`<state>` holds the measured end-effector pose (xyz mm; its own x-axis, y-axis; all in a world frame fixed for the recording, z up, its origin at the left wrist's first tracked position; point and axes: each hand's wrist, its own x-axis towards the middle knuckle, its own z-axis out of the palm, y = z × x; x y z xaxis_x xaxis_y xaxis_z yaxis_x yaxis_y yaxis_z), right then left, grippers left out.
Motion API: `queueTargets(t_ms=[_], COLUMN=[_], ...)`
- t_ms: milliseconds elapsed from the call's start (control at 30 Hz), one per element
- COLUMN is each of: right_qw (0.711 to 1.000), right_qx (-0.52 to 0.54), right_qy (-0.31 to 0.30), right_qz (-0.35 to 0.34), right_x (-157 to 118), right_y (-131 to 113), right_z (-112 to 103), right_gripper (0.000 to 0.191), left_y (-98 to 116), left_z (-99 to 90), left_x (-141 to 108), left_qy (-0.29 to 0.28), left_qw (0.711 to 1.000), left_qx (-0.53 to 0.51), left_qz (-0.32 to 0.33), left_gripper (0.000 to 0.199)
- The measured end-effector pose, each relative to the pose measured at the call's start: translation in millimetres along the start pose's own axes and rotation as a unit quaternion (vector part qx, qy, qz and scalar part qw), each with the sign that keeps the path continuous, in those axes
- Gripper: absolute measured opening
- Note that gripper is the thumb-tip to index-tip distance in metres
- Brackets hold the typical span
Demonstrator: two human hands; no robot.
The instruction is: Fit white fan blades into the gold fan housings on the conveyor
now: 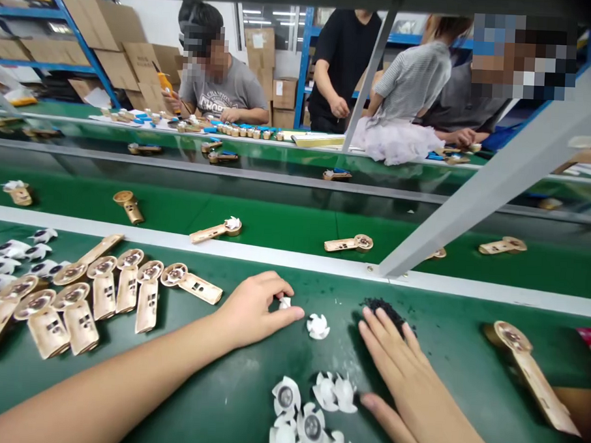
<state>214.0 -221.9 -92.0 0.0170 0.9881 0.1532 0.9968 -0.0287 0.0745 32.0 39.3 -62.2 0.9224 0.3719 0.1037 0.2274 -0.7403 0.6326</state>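
My left hand [258,309] rests on the green table with its fingers curled around a small white fan piece, mostly hidden between thumb and fingers. Just right of it lies a white fan wheel [318,326], touched by neither hand. My right hand [397,363] has its fingers stretched out, the tips over a pile of small black bits [387,309]; nothing shows in its grasp. Several white fan wheels [312,426] lie in a cluster nearer to me, between the hands. Several gold fan housings [148,300] lie left of my left hand, beyond the forearm.
One gold housing [529,365] lies at the right. More white fans [10,249] sit at the far left. A green conveyor [276,207] carries spaced housings behind a white rail [284,254]. A slanted metal post [473,183] rises right of centre. Several people work across the line.
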Motion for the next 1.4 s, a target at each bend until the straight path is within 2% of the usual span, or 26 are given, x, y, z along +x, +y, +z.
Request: queueTargets(t_ms=[100,200,267,367,433,533,667,867,1000,1067,1133,1233,1300,1333,1400], right_qw=[1.000,0.999,0.996,0.979,0.976,0.980,0.985,0.998,0.994,0.995,0.997,0.991,0.974,0.962,0.933], right_qx=[0.011,0.043,0.074,0.113,0.121,0.125,0.129,0.004,-0.051,-0.034,0.014,0.130,0.225,0.274,0.360], right_qy=[-0.020,-0.021,0.036,0.129,0.140,0.120,0.098,0.032,0.010,0.004,-0.012,-0.021,-0.011,-0.002,0.018], right_qz=[0.013,-0.003,0.043,0.111,0.118,0.099,0.054,-0.055,-0.095,-0.093,-0.079,-0.026,0.005,0.013,0.020], right_x=[1,-6,-12,-17,-15,-10,-5,19,37,44,54,85,113,127,151], right_y=[0,2,5,12,14,15,14,11,14,18,17,3,-15,-25,-42], right_z=[-2,-1,0,1,-1,-5,-9,-15,-10,-11,-22,-55,-79,-88,-98], right_gripper=[0.078,0.072,0.062,0.034,0.018,0.012,0.018,0.031,0.024,0.022,0.020,0.016,0.016,0.016,0.017], left_y=[1,1,-1,-3,-3,-2,-3,2,8,7,4,3,7,10,17], left_z=[-2.9,-5.1,-4.5,-1.1,1.0,2.1,2.0,2.5,2.8,-1.2,-9.1,-24.5,-33.1,-36.2,-40.2], left_x=[-2,-4,-4,-3,-2,-3,-5,-1,2,-1,-9,-24,-33,-36,-40], left_qy=[-0.022,-0.053,-0.058,-0.035,-0.024,-0.035,-0.040,-0.052,-0.059,-0.048,-0.033,-0.017,-0.015,-0.010,0.012], left_qw=[1.000,0.998,0.998,0.999,1.000,0.999,0.998,0.999,0.997,0.996,0.992,0.972,0.954,0.935,0.863], left_qx=[-0.007,-0.011,-0.006,0.012,0.015,0.022,0.039,0.010,-0.016,-0.042,-0.087,-0.181,-0.245,-0.305,-0.469], left_qz=[0.006,0.025,0.030,0.013,-0.002,-0.006,0.005,-0.012,-0.049,-0.062,-0.089,-0.146,-0.172,-0.180,-0.187], left_gripper=[0.043,0.037,0.035,0.033,0.042,0.057,0.057,0.058,0.046,0.035,0.032,0.034,0.038,0.038,0.034])
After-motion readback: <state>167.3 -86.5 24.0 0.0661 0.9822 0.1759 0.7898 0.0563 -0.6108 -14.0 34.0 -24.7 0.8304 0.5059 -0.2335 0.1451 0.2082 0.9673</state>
